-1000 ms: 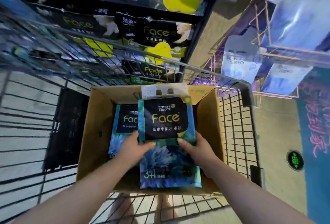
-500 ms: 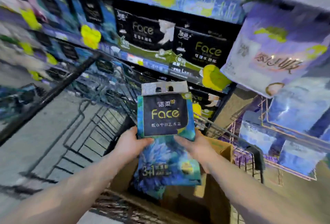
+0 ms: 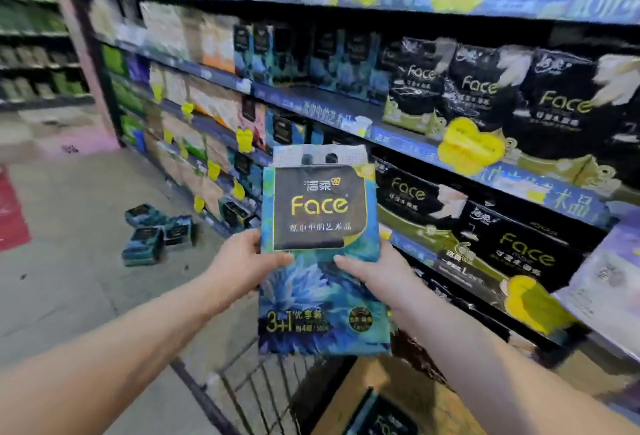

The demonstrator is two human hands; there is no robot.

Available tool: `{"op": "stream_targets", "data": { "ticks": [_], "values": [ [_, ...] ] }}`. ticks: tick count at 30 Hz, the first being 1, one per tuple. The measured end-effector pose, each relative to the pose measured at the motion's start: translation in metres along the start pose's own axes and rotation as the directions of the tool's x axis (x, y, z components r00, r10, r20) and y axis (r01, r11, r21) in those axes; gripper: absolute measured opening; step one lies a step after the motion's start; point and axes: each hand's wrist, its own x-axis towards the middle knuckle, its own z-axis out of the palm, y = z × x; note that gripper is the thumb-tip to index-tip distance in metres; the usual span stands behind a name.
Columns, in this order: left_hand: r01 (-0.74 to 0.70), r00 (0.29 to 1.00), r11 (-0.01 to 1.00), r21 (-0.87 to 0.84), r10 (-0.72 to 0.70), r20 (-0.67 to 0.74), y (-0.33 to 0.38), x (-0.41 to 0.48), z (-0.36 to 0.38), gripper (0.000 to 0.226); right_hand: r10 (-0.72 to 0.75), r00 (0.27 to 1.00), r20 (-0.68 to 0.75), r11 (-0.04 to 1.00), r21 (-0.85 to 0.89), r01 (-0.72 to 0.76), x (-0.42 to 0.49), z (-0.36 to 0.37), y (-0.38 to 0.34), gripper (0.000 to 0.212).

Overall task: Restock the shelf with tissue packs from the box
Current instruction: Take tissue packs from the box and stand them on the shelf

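Observation:
A blue and black "Face" tissue pack (image 3: 320, 213) stands upright in front of me, held in the air by both hands. My left hand (image 3: 242, 266) grips its left edge, thumb across the front. My right hand (image 3: 375, 273) grips the right edge the same way. Below, the brown cardboard box (image 3: 349, 400) sits in a wire cart (image 3: 242, 396), with another pack (image 3: 384, 417) visible inside. The shelf (image 3: 346, 112) runs along the right, and its middle level holds similar blue packs (image 3: 263, 50).
Black "Face" packs (image 3: 481, 88) fill the shelf's right part, with yellow price tags (image 3: 467, 145) on the rails. Several blue packs (image 3: 156, 233) lie on the floor at the shelf's foot. A pale purple pack (image 3: 606, 292) hangs at the far right.
Both hands have lifted the pack out of the box and up to shelf height. My view has swung left and up, from the cart to the aisle and shelves.

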Motion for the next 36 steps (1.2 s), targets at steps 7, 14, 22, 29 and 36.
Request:
{"op": "stream_targets", "data": {
  "ticks": [7, 14, 22, 29, 36],
  "values": [
    [-0.065, 0.988, 0.997, -0.028, 0.060, -0.142, -0.036, 0.037, -0.176, 0.016, -0.098, 0.991, 0.092, 0.995, 0.021, 0.097, 0.047, 0.170, -0.073, 0.045],
    [-0.041, 0.973, 0.999, 0.011, 0.042, -0.227, -0.079, 0.067, -0.319, 0.021, -0.151, 0.975, 0.163, 0.988, 0.046, 0.146, 0.084, 0.313, -0.109, 0.044],
    [-0.071, 0.974, 0.997, 0.027, 0.075, -0.215, -0.101, 0.147, -0.366, 0.019, -0.151, 0.981, 0.120, 0.988, 0.008, 0.151, 0.160, 0.365, -0.133, 0.046],
    [-0.133, 0.976, 0.982, 0.135, 0.153, -0.153, -0.088, 0.282, -0.376, 0.023, -0.182, 0.983, 0.039, 0.980, 0.094, 0.178, 0.278, 0.366, -0.153, 0.042],
    [-0.207, 0.976, 0.971, 0.120, 0.213, -0.039, -0.051, 0.416, -0.359, 0.021, -0.195, 0.978, -0.075, 0.978, 0.060, 0.199, 0.381, 0.330, -0.193, 0.047]
  ]
}}
